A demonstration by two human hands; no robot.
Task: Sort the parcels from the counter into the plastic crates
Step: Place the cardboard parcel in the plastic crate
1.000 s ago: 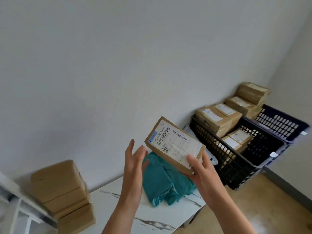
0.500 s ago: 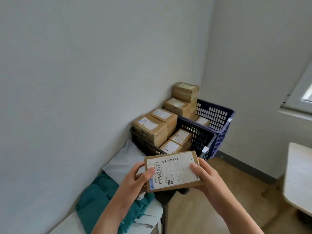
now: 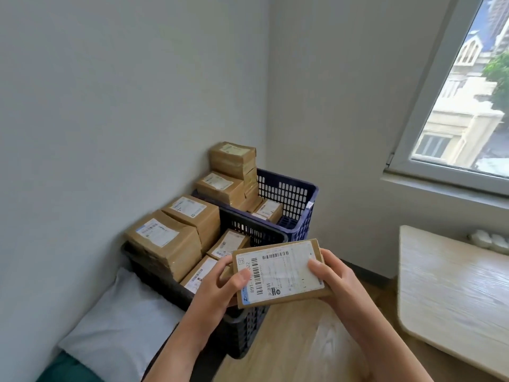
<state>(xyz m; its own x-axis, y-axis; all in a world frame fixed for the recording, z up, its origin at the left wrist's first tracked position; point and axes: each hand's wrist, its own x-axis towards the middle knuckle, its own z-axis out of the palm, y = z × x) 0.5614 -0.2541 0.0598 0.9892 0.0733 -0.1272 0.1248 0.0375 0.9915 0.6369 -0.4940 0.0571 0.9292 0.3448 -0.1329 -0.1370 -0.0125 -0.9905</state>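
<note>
Flat parcel (image 3: 278, 274), label upward, was gripped at its two short ends by the left hand (image 3: 219, 289) and the right hand (image 3: 337, 281), thumbs on top. It hung over the near corner of the black crate (image 3: 245, 332). Beyond stood the blue crate (image 3: 289, 194), both stacked with brown boxes (image 3: 165, 241).

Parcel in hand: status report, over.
Left hand and right hand each grip an end of the parcel. Label up, near the black crate. Nothing between them.
</note>
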